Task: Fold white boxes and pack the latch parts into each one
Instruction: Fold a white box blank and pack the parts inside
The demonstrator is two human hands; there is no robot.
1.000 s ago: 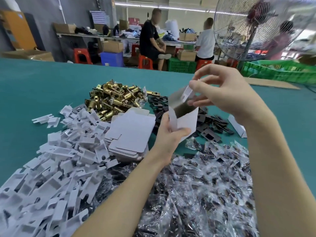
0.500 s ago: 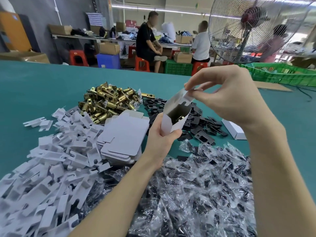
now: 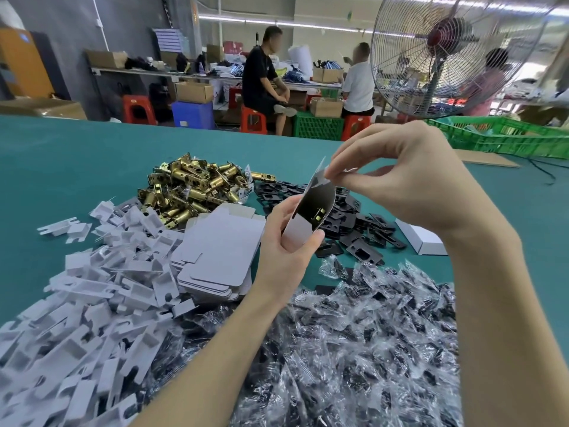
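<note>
My left hand [image 3: 284, 251] grips the lower end of a small white box [image 3: 300, 232], held up over the table with its open mouth toward me. A brass latch part [image 3: 318, 214] shows inside it. My right hand [image 3: 409, 180] pinches the box's top flap [image 3: 321, 177] between thumb and fingertips. Behind lie a heap of brass latches [image 3: 191, 189], a pile of black strike plates [image 3: 354, 220] and a stack of flat white box blanks [image 3: 218, 251].
White card inserts [image 3: 92, 303] cover the left of the green table [image 3: 61, 167]. Clear bags of dark parts [image 3: 354, 334] fill the near right. A closed white box [image 3: 420, 238] lies right of the plates. A fan [image 3: 446, 50], green crate [image 3: 508, 137] and seated people stand beyond.
The box has tilted so its open mouth faces me more. My right hand shifted onto the top flap and now pinches it. My left hand keeps its grip.
</note>
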